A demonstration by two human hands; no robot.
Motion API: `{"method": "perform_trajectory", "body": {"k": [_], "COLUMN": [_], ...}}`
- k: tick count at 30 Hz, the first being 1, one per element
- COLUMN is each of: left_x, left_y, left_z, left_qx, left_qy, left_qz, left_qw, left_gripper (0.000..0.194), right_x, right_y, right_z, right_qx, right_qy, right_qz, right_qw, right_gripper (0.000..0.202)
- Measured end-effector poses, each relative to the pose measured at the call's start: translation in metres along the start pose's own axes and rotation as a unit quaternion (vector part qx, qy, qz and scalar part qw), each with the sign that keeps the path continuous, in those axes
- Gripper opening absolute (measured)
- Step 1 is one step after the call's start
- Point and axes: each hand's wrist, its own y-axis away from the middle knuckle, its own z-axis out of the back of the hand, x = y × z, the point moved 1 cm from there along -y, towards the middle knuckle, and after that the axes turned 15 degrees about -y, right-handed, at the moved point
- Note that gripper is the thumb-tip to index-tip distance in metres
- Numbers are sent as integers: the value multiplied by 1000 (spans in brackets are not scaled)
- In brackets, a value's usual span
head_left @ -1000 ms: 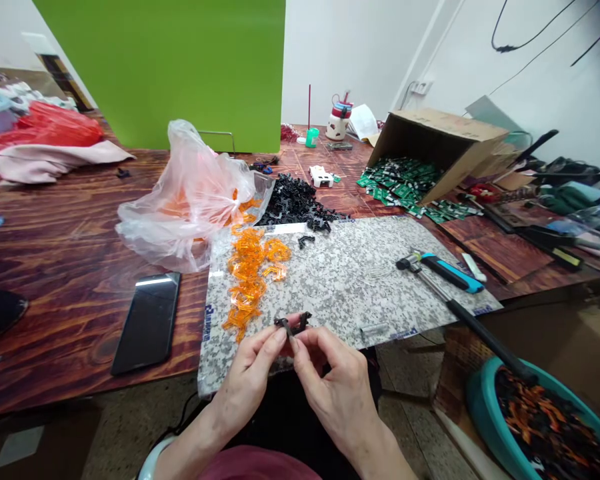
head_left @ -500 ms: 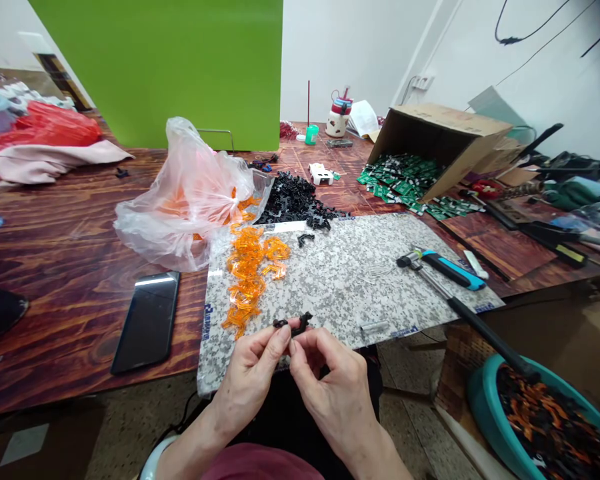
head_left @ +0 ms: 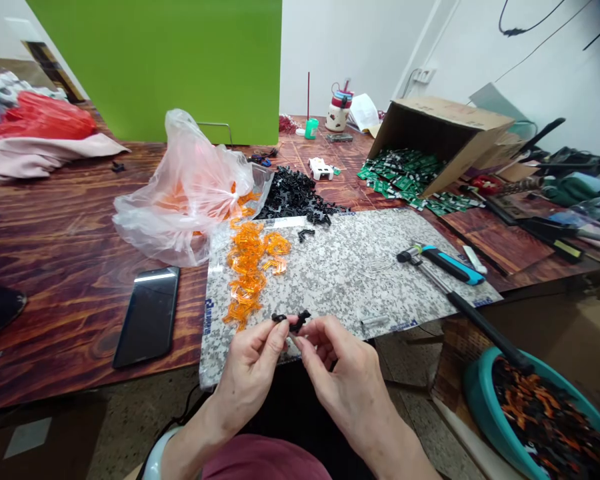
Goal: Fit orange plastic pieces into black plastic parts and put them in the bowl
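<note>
Between the thumb and forefinger of my left hand [head_left: 254, 357] is a small black plastic part [head_left: 300, 321] with a bent, clip-like shape, over the near edge of the speckled board [head_left: 340, 273]. My right hand [head_left: 343, 370] is just right of it, thumb and fingers closed in a pinch near the part's lower side. What those fingertips hold, if anything, is too small to make out. Orange translucent plastic parts [head_left: 246, 267] lie on the board beyond my left hand. One loose black part [head_left: 306, 235] rests near the board's far edge.
A black pile [head_left: 290, 193] and a plastic bag [head_left: 195, 193] stand behind the board. Left is a phone [head_left: 147, 317]; right are a hammer [head_left: 460, 303] and a blue-black cutter [head_left: 453, 265]. A teal tub [head_left: 480, 400] holds mixed parts. Green circuit boards [head_left: 405, 170] spill from a carton [head_left: 445, 117].
My right hand has shifted slightly right, its fingertips drawn a little away from the black part. My left hand keeps its hold. The camera view has moved slightly.
</note>
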Motion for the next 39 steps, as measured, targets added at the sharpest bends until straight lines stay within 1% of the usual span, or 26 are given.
{"method": "perform_trajectory", "body": {"k": [4,8,11,14,17,20,23,25,27,29,32,34,36,39], "left_x": [-3,-2,0,1,-1,-2,-3,-2,-2,0,2,4,4,5], "left_y": [1,1,1,2,3,3,3,3,5,6,7,6,5,3], "left_z": [3,5,6,8,9,12,15,17,18,18,15,12,10,9], "left_qx": [-8,20,42,61,102,143,194,231,262,275,247,222,206,192], "left_qy": [-60,-100,-134,-172,-183,-162,-119,-97,-78,-39,40,74,89,100], "left_qz": [-54,-90,-102,-106,-97,-82,-70,-67,-59,-31,37,67,79,91], "left_qw": [997,991,985,978,973,973,971,966,960,960,967,970,971,972], "left_gripper": [27,26,30,33,33,33,33,33,34,34,33,32,32,32], "right_x": [2,4,6,7,9,9,7,2,-3,-10,-18,-22,-23,-22], "right_y": [-6,-12,-14,-14,-13,-12,-12,-13,-15,-16,-17,-16,-14,-12], "right_z": [7,10,11,11,13,18,24,29,33,37,39,39,38,37], "right_qx": [30,75,113,155,205,243,258,264,257,231,169,128,94,68], "right_qy": [50,112,174,247,318,351,348,329,299,261,193,160,144,127], "right_qz": [5,1,14,33,77,130,174,194,200,200,203,196,181,162], "right_qw": [998,991,978,956,923,895,884,886,897,915,945,959,968,976], "right_gripper": [9,14,14,10,9,12,8,10,18,25,31,32,32,31]}}
